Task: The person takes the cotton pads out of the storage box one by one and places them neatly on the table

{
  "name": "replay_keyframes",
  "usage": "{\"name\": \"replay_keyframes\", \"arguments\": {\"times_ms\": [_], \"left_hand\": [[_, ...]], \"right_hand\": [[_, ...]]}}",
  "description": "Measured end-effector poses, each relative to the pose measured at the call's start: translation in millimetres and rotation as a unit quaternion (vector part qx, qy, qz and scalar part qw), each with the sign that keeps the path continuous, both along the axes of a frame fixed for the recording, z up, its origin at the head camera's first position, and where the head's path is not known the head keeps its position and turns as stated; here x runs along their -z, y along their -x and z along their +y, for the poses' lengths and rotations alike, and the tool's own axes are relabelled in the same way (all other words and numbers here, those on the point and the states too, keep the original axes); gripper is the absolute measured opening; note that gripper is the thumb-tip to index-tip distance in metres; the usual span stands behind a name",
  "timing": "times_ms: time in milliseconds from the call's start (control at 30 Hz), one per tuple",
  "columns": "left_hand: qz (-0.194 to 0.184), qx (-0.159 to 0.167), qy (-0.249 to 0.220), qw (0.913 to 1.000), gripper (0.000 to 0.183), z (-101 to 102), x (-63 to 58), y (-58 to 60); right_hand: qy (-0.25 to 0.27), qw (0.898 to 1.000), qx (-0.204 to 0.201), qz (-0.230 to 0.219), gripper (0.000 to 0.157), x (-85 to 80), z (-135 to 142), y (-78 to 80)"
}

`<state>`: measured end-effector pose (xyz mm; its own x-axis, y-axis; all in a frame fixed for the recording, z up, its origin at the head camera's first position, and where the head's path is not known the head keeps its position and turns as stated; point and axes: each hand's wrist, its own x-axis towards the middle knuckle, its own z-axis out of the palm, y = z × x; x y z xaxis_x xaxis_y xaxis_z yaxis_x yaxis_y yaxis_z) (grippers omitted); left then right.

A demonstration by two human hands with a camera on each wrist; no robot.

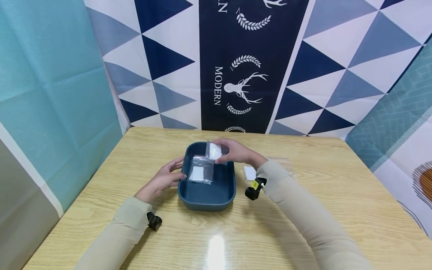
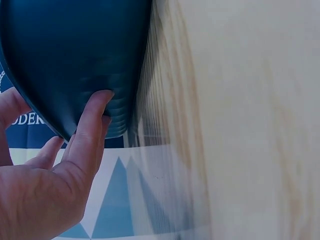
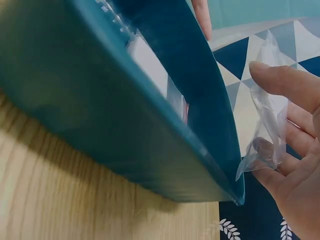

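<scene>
A dark blue plastic bin stands on the table between the hands. My left hand grips its left side; in the left wrist view, the fingers press the outer wall while the thumb reaches over the rim. My right hand pinches a clear zip bag with a white piece in it, above the bin's far right part. From the right wrist, this bag shows between thumb and fingers. Another clear bag with a white piece lies inside the bin.
To the right of the bin, partly behind the right forearm, clear bags and a white piece lie on the wood-grain table. A patterned cloth hangs behind the table's far edge.
</scene>
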<state>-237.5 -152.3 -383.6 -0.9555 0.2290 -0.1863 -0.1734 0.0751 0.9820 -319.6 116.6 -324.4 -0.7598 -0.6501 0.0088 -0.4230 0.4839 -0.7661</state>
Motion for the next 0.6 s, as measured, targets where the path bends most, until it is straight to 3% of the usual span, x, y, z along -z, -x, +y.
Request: {"name": "replay_keyframes", "arguments": {"times_ms": [600], "left_hand": [[0.001, -0.004, 0.001, 1.0000, 0.070, 1, 2.6, -0.4]], "right_hand": [[0.029, 0.997, 0.062, 0.038, 0.070, 2.4, 35, -19.1]]}}
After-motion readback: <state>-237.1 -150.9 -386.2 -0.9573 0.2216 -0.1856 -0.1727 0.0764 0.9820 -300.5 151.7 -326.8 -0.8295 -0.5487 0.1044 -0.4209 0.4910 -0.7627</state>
